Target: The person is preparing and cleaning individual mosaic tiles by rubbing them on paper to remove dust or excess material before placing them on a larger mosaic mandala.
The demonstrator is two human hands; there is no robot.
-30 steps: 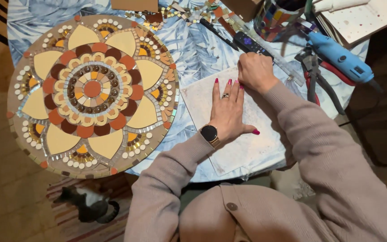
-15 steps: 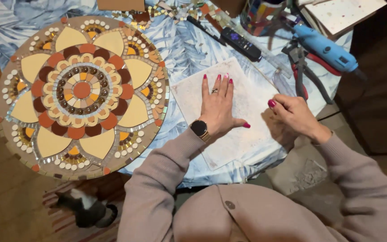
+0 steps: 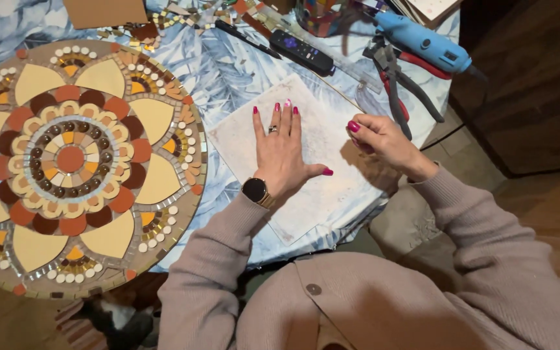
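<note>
On the left lies a big round mosaic [image 3: 72,165] with a flower pattern in yellow, orange and brown. It rests on a table with a blue leaf cloth [image 3: 228,71]. Next comes a pale square tile [image 3: 328,188], lying flat on the cloth near the table's front edge. The left hand [image 3: 283,152] lies flat on top of the tile, palm down, with its fingers stretched out and close together and the thumb pointing to the side. A dark watch [image 3: 255,190] sits on that wrist. The right hand [image 3: 380,139] is just beside the tile's right edge, curled loosely, and I cannot tell if it pinches anything. Behind the tile lie a black remote [image 3: 301,52], then gray and red pliers [image 3: 400,87], and a blue tool [image 3: 422,40] at the far right.
</note>
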